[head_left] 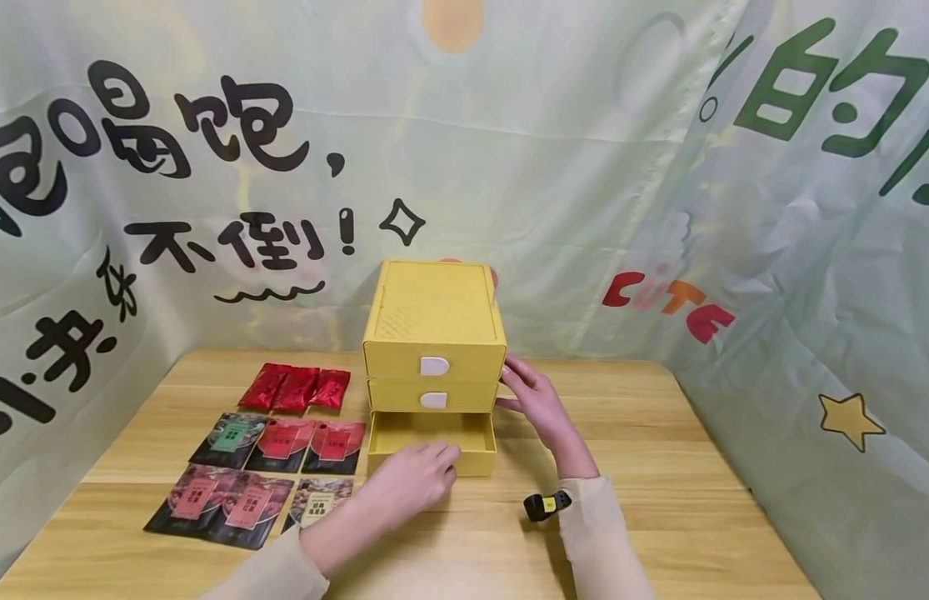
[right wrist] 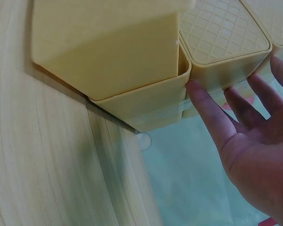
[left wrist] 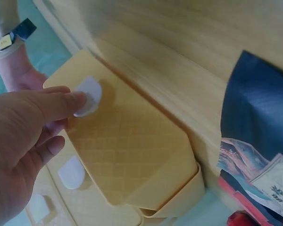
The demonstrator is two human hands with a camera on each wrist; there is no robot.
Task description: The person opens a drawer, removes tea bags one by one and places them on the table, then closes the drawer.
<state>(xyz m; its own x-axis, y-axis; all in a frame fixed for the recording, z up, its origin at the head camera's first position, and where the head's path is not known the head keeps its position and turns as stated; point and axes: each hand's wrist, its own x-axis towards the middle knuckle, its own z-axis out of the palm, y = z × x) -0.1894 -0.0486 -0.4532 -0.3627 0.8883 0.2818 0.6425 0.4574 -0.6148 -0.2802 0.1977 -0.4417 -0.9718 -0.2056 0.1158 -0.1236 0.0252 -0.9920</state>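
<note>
A yellow three-drawer box (head_left: 434, 304) stands on the table, its bottom drawer (head_left: 477, 463) pulled out and bare inside. My left hand (head_left: 415, 477) is at that drawer's front; in the left wrist view its thumb and fingers pinch the white pull tab (left wrist: 90, 96). The upper two drawers are closed, each with its own white tab (head_left: 435, 366). My right hand (head_left: 537, 402) rests against the box's right side. Seen from the right wrist, its extended fingers (right wrist: 210, 110) touch the edges of the stacked drawer sections.
Left of the box lie several flat printed sachets (head_left: 278, 444) in rows, with shiny red packets (head_left: 292, 387) behind them. A black device with a yellow label (head_left: 548, 505) sits at the right wrist. Printed cloth (head_left: 554, 167) hangs behind and beside the wooden table (head_left: 659, 467).
</note>
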